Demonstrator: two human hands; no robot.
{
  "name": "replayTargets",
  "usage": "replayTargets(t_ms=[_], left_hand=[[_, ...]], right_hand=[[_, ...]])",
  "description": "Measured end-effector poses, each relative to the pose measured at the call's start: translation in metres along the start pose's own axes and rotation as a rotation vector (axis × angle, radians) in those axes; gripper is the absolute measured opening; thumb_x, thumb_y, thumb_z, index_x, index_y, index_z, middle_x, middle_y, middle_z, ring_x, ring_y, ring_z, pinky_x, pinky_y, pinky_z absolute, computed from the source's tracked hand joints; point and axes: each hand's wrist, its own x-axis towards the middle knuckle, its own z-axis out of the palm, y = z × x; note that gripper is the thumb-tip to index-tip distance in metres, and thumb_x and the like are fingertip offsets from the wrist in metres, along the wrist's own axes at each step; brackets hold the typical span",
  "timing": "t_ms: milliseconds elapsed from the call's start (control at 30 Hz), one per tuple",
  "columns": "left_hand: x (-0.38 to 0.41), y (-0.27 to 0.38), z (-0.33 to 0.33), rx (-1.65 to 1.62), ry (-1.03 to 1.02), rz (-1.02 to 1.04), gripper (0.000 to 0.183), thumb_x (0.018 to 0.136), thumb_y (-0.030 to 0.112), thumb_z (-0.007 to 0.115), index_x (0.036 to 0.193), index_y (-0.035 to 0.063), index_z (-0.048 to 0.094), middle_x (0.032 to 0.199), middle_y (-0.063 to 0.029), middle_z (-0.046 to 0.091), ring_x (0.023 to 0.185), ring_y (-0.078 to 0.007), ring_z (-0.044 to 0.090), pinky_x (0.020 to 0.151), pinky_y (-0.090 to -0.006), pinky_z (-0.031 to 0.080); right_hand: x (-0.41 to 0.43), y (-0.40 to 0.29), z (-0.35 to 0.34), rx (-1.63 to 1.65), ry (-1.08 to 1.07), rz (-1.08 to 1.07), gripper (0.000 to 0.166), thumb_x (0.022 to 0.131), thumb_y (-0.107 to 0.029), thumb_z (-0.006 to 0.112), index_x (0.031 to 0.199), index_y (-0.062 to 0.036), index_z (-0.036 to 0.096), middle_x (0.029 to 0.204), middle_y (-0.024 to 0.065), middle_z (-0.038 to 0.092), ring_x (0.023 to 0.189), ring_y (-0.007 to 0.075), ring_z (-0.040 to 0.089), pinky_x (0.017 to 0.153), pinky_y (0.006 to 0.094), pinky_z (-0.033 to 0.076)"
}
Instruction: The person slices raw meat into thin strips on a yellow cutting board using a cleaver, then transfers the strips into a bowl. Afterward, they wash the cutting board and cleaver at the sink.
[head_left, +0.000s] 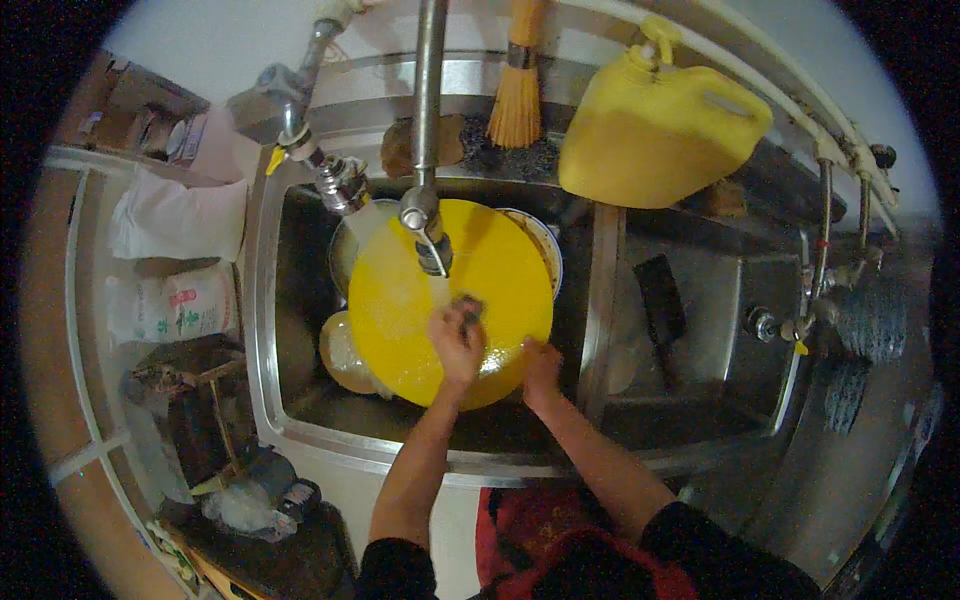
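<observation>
A round yellow cutting board (405, 300) lies over the left basin of a steel sink. My left hand (454, 345) is on its face, closed around a small dark scrubber (470, 307) that is blurred. My right hand (541, 371) grips the board's right rim, thumb on top and fingers mostly hidden. Water falls from the tap (433, 255) onto the board just above my left hand. Under the board show parts of a blue-rimmed bowl (553, 244), a pale bowl (345, 352) and a round vessel (339, 262) at the upper left.
A second tap (341, 184) runs at the upper left. A bamboo brush (517, 105) and a yellow plastic jug (660, 135) stand behind the sink. In the right basin (697, 345) is a dark cleaver (660, 300). White bags (180, 214) sit at the left.
</observation>
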Motion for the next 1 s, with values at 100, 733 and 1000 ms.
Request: replayTargets(t_ms=[100, 733, 1000], left_hand=[[-0.025, -0.024, -0.049, -0.047, -0.376, 0.169, 0.035, 0.063, 0.002, 0.059, 0.098, 0.0070, 0.063, 0.103, -0.0151, 0.054, 0.097, -0.0317, 0.053, 0.085, -0.0401, 0.042], [0.228, 0.060, -0.176, -0.968, 0.223, -0.385, 0.024, 0.092, 0.017, 0.051, 0.110, 0.0019, 0.055, 0.101, -0.0052, 0.061, 0.089, -0.0151, 0.058, 0.079, -0.0307, 0.046], [0.234, 0.055, -0.171, -1.018, 0.093, -0.531, 0.029, 0.092, 0.018, 0.051, 0.119, 0.0063, 0.051, 0.102, -0.0029, 0.059, 0.088, -0.0131, 0.056, 0.073, -0.0292, 0.046]], right_hand=[[-0.004, -0.010, 0.000, 0.017, -0.009, 0.029, 0.020, 0.087, -0.015, 0.059, 0.104, -0.0033, 0.059, 0.096, 0.0051, 0.061, 0.087, 0.0184, 0.057, 0.077, 0.0346, 0.045], [-0.008, -0.015, 0.003, 0.108, -0.095, -0.018, 0.012, 0.081, -0.018, 0.066, 0.089, -0.0095, 0.060, 0.077, 0.0020, 0.059, 0.068, 0.0179, 0.056, 0.062, 0.0344, 0.047], [-0.016, -0.029, 0.006, 0.107, -0.112, 0.078, 0.025, 0.085, -0.011, 0.060, 0.106, 0.0003, 0.058, 0.099, 0.0077, 0.061, 0.088, 0.0212, 0.057, 0.078, 0.0369, 0.045]])
